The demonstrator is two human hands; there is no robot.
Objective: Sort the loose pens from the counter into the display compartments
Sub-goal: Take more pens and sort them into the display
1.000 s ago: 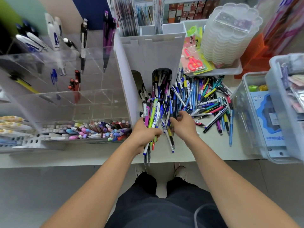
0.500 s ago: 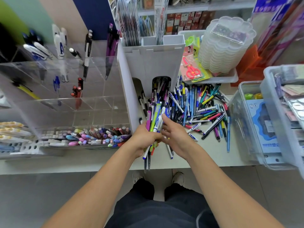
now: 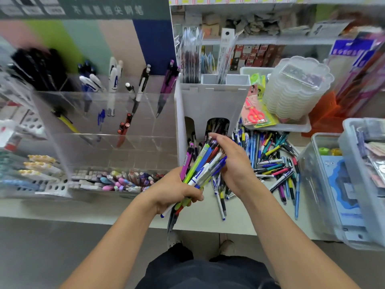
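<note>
The left hand (image 3: 175,189) gripped a bundle of pens (image 3: 200,167) above the bench (image 3: 104,209) edge, tips fanning up and right. The right hand (image 3: 233,161) curled over the bundle's upper ends, fingers (image 3: 216,138) touching them. More loose pens (image 3: 270,161) lay scattered on the bench to the right, beside a white holder (image 3: 212,103). A clear display (image 3: 116,126) stood to the left with a few pens upright in its compartments.

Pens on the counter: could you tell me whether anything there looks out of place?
Yes: loose pens lie criss-crossed beside the white holder, unsorted; the left hand grips a mixed bundle.
</note>
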